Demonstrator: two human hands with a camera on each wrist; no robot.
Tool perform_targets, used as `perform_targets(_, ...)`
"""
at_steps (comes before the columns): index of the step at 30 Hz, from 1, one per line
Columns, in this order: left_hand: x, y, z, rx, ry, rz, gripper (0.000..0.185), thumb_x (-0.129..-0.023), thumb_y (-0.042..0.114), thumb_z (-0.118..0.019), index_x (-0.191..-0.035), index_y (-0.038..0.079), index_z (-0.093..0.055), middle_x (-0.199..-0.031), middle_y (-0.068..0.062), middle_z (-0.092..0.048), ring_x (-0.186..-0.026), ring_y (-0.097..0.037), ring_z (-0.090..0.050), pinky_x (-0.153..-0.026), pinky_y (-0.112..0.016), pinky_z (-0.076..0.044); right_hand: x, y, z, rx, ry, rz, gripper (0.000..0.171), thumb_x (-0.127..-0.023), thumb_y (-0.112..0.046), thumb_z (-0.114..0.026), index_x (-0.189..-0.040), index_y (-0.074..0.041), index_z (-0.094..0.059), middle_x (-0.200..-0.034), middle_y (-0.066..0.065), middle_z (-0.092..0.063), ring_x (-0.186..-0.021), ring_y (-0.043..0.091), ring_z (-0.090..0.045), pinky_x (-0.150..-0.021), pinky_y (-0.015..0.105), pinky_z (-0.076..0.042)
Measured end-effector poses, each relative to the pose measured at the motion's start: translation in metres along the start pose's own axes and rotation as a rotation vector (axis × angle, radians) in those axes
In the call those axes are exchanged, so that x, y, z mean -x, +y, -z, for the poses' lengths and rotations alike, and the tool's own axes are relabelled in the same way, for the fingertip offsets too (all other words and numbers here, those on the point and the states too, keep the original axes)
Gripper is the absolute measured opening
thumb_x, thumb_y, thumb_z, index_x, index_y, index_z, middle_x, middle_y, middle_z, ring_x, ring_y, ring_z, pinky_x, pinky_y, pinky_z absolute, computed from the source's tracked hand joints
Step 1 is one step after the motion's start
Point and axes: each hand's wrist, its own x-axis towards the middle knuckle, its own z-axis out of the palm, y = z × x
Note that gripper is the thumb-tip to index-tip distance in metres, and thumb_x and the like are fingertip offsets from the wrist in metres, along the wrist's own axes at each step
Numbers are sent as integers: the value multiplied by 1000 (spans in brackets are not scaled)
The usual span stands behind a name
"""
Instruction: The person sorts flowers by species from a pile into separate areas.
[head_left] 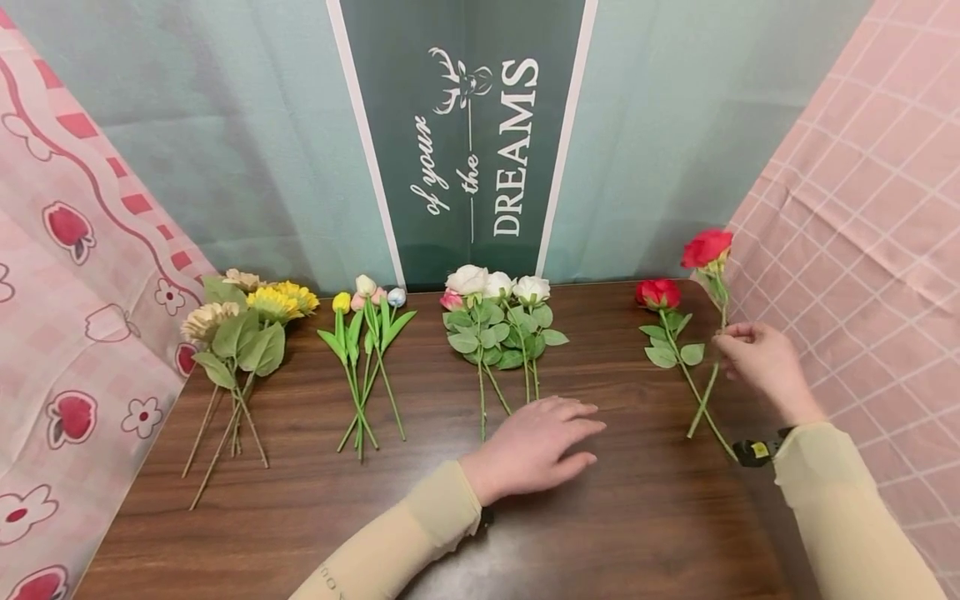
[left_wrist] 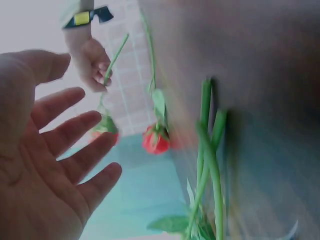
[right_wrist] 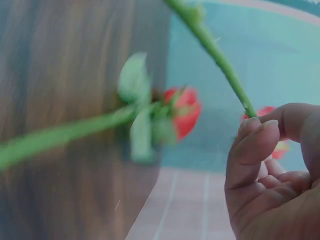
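Observation:
My right hand (head_left: 753,354) pinches the green stem of a red rose (head_left: 706,247) and holds it tilted up above the brown table (head_left: 600,517) at the far right; the right wrist view shows the fingertips (right_wrist: 255,131) closed on that stem (right_wrist: 220,62). A second red rose (head_left: 657,293) lies flat on the table just left of it, also seen as a rose (right_wrist: 182,111) and a rose (left_wrist: 155,140). My left hand (head_left: 536,442) rests palm down on the table, fingers spread, close to the stems of the white roses (head_left: 498,287). In the left wrist view the left hand (left_wrist: 55,150) holds nothing.
A bunch of small tulips (head_left: 367,296) lies left of the white roses, and a sunflower bunch (head_left: 251,308) lies at the table's far left. A green banner (head_left: 468,142) hangs behind. Pink cloth (head_left: 862,217) walls in both sides.

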Motion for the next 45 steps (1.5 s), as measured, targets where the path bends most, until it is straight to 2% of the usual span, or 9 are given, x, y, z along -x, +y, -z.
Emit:
perform_targets(4, 7, -16, 7, 186, 83, 187, 40, -105, 40, -56, -139, 21, -65, -141, 5, -61, -131, -12, -55, -111, -29, -42, 3, -33, -33, -193, 13, 54, 29, -102, -17, -60, -115, 8, -54, -74, -7, -65, -59, 9, -61, -51, 26, -55)
perform_targets(9, 12, -31, 7, 463, 165, 390, 34, -103, 38, -60, -129, 21, -72, -126, 8, -69, -113, -7, -64, -95, -27, -52, 10, -74, -93, -384, -129, 88, 28, -101, -16, -66, -114, 6, -54, -80, 7, -66, -62, 12, -64, -57, 31, -60)
perform_targets(14, 16, -43, 6, 594, 179, 484, 35, -101, 38, -65, -127, 15, -73, -121, 6, -72, -102, -6, -65, -89, -28, -54, 16, -106, -142, -493, -256, 111, 27, -99, -12, -68, -113, 6, -54, -89, 22, -65, -64, 17, -65, -60, 36, -61)
perform_targets(18, 20, -50, 7, 673, 201, 530, 29, -100, 29, -69, -122, 12, -75, -114, 4, -73, -97, -6, -66, -84, -28, -54, 18, -122, -167, -561, -305, 116, 26, -98, -11, -68, -111, 6, -54, -86, 19, -63, -62, 18, -64, -59, 34, -60)
perform_targets(22, 24, -54, 5, 744, 210, 536, 23, -98, 21, -71, -116, 8, -76, -102, 5, -74, -86, -5, -65, -78, -26, -54, 21, -129, -177, -574, -328, 124, 25, -97, -12, -69, -109, 6, -55, -80, 13, -62, -61, 18, -63, -58, 34, -60)
perform_targets(27, 25, -55, 5, 766, 209, 542, 18, -97, 18, -72, -110, 6, -76, -89, 9, -71, -75, -3, -63, -70, -24, -53, 21, -129, -180, -567, -309, 123, 28, -99, -16, -69, -112, 6, -58, -84, 16, -64, -65, 20, -65, -63, 38, -61)
perform_targets(35, 25, -52, 5, 815, 180, 559, 17, -96, 14, -71, -107, 2, -74, -83, 8, -70, -65, -6, -65, -61, -24, -54, 19, -127, -180, -585, -265, 103, 30, -97, -15, -72, -115, 7, -62, -92, 19, -68, -70, 22, -68, -71, 45, -62)
perform_targets(40, 24, -52, 4, 720, 183, 550, 18, -96, 16, -71, -109, 4, -75, -86, 7, -71, -74, -4, -64, -68, -25, -53, 16, -124, -182, -574, -250, 97, 28, -97, -14, -72, -114, 6, -63, -91, 18, -69, -69, 20, -68, -72, 47, -62)
perform_targets(45, 28, -52, 2, 547, 182, 534, 29, -100, 26, -68, -122, 8, -72, -102, 2, -72, -87, -7, -64, -79, -28, -54, 7, -119, -186, -553, -259, 72, 27, -97, -13, -70, -114, 6, -62, -92, 19, -69, -69, 20, -69, -76, 54, -61)
